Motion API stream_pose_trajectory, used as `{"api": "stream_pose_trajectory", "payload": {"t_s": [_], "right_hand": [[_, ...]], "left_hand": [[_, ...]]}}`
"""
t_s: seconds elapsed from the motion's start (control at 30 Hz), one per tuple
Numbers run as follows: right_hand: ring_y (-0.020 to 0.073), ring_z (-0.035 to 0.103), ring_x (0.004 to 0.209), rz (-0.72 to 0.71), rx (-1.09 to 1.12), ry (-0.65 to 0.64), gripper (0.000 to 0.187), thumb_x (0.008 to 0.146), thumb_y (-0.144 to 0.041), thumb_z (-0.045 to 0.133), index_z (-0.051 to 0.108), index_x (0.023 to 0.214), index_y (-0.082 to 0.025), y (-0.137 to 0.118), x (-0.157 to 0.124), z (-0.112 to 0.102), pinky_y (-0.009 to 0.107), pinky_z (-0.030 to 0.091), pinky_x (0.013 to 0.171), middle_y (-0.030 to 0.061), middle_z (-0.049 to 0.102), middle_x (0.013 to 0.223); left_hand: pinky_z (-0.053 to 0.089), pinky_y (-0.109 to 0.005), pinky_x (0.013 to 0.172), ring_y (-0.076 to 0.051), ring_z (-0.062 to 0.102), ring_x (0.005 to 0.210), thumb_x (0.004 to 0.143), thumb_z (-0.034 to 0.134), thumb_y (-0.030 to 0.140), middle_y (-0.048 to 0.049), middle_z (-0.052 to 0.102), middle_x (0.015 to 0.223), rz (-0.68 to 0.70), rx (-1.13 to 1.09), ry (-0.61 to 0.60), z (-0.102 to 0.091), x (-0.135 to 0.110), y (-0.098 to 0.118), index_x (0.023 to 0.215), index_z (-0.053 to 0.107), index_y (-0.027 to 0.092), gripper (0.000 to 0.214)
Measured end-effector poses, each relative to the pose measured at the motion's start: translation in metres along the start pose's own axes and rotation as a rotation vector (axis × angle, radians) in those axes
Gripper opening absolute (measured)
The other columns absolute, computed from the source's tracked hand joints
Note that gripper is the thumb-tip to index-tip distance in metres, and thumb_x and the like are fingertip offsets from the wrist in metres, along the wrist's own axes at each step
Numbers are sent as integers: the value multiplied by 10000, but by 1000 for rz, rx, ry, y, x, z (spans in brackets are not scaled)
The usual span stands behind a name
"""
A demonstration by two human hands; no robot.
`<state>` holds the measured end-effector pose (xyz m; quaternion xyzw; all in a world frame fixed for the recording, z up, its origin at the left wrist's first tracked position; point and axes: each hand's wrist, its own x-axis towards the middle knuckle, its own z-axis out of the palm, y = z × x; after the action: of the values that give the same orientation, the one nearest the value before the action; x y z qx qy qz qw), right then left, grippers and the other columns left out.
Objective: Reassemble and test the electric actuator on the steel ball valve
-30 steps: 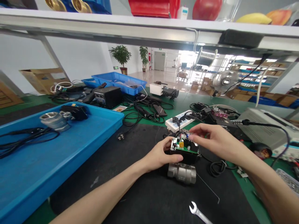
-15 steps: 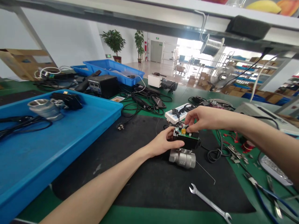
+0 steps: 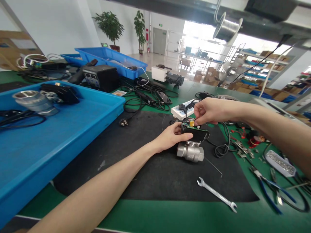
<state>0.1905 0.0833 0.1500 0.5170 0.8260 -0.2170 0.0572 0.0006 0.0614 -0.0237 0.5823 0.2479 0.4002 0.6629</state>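
Hands: two, both at one black housing.
Left grip: left hand clamped on the housing's left end, thumb across the front face, fingers round the side.
Right grip: right hand over the top, thumb and fingertips bunched beside one yellow component; cannot tell whether anything is pinched between them.
Housing: one, just above one metal valve; one green circuit board shows along its top, partly hidden by fingers.
Mat: one, black mat, under the valve, on the green desk.
Rod: one thin bent rod, right of the valve.
Wrench: one open-ended wrench, near end past the mat's edge.
Blue tray: one blue tray at left, with one second valve and one dark unit.
Power strip: one white power strip, behind the housing.
Right side: one pair of blue-handled pliers, one white parts tray; small pieces inside too many to count.
Overhead: one wire spool.
Background: two potted plants.
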Motion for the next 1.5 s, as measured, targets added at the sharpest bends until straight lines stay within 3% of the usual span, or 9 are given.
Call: {"api": "stream_pose_trajectory", "payload": {"t_s": [0.37, 1.03, 1.2, 1.37, 1.5], "right_hand": [[107, 428, 483, -35, -44, 0, 266, 740, -300, 727, 467, 753, -244, 1, 2, -3, 275, 310, 404, -75, 479, 537], [105, 529, 446, -152, -64, -44, 310, 811, -294, 706, 398, 810, -258, -4, -7, -5, 268, 383, 411, -90, 557, 574], [109, 553, 450, -160, -130, -35, 253, 815, -269, 689, 437, 825, -249, -11, -11, -6, 264, 381, 442, -84, 590, 559], [119, 587, 480, -110, -220, -29, 182, 797, -346, 695, 584, 900, -245, -21, -15, -7, 277, 373, 490, -40, 684, 706], [181, 617, 660, -121, -435, 84, 211, 791, -442, 685, 710, 919, -276, -27, -23, -4, 309, 360, 589, 9, 735, 844]], "left_hand": [[496, -424, 1026, -281, 671, 1175, 799, 828, 400, -107, 726, 1217, -2, 0, -12, 0, 0, 3, 1273, 591, 179, 574], [434, -449, 1124, -289, 631, 1254, 718, 894, 350, -112, 696, 1309, 26, -29, -33, -1, 0, 3, 1271, 608, 183, 644], [447, -427, 1113, -283, 612, 1277, 736, 880, 324, -106, 687, 1318, 38, -26, -52, 0, -2, 5, 1309, 587, 184, 659], [459, -411, 1098, -280, 610, 1272, 748, 870, 316, -106, 671, 1334, 51, 1, -65, 0, -4, 8, 1307, 587, 185, 640], [463, -399, 1085, -279, 609, 1262, 735, 879, 304, -91, 670, 1328, 77, 37, -74, 0, -8, 12, 1303, 592, 202, 645]]}}
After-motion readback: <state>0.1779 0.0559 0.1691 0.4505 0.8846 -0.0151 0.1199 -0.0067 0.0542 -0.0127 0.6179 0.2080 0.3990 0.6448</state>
